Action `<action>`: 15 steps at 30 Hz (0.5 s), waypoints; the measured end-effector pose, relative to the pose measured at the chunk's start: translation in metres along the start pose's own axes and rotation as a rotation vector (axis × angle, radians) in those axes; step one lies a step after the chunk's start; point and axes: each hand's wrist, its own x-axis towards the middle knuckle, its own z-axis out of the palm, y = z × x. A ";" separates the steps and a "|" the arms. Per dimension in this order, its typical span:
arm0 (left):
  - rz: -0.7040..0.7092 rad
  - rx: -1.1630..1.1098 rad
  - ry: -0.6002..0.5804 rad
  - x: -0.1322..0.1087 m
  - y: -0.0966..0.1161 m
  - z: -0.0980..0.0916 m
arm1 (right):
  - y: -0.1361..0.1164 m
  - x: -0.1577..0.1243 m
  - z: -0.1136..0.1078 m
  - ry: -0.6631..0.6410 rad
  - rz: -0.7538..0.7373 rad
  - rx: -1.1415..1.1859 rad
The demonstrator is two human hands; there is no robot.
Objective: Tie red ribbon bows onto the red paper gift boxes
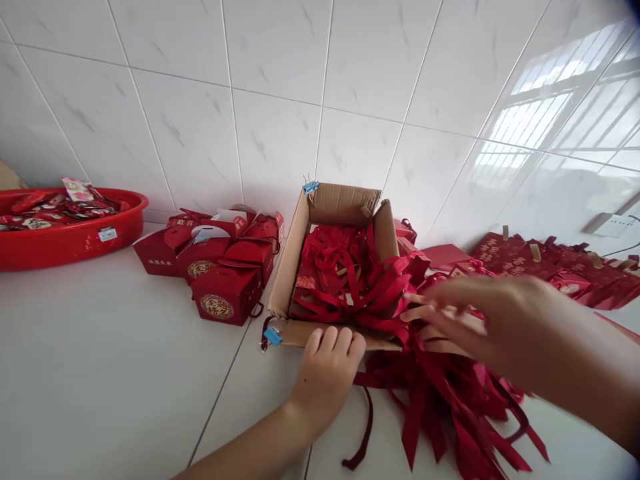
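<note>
My left hand has its fingers wrapped over the front flap of a cardboard box. Red ribbons lie tangled inside the box and hang over its right side. At that side, my right hand is slightly blurred, with its fingers stretched out and apart against the ribbons. I see no ribbon clearly gripped in it. A large heap of red ribbons spreads over the floor below my right hand. Blue binder clips sit on the box's left corners.
Several red gift boxes with gold print stand left of the cardboard box. Farther left is a red plastic basin holding red packets. Flat red bags lie at the right along the tiled wall, near a white socket strip.
</note>
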 end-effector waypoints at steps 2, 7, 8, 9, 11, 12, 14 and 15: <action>0.012 0.016 -0.005 -0.003 0.006 -0.004 | -0.011 0.034 0.000 -0.079 -0.018 -0.175; 0.027 -0.011 0.016 -0.008 0.011 -0.007 | -0.015 0.083 0.057 -0.602 -0.109 -0.362; 0.028 -0.020 0.025 -0.008 0.010 -0.007 | -0.014 0.083 0.069 -0.643 -0.109 -0.400; 0.027 -0.026 0.031 -0.008 0.008 -0.007 | -0.013 0.080 0.078 -0.652 -0.113 -0.425; 0.027 -0.033 0.035 -0.007 0.006 -0.007 | -0.012 0.073 0.091 -0.633 -0.128 -0.441; 0.027 -0.033 0.031 -0.007 0.006 -0.007 | -0.011 0.071 0.095 -0.625 -0.132 -0.431; 0.026 -0.033 0.021 -0.008 0.007 -0.008 | -0.009 0.075 0.098 -0.619 -0.119 -0.394; 0.025 -0.035 0.015 -0.008 0.008 -0.008 | -0.007 0.081 0.098 -0.605 -0.104 -0.369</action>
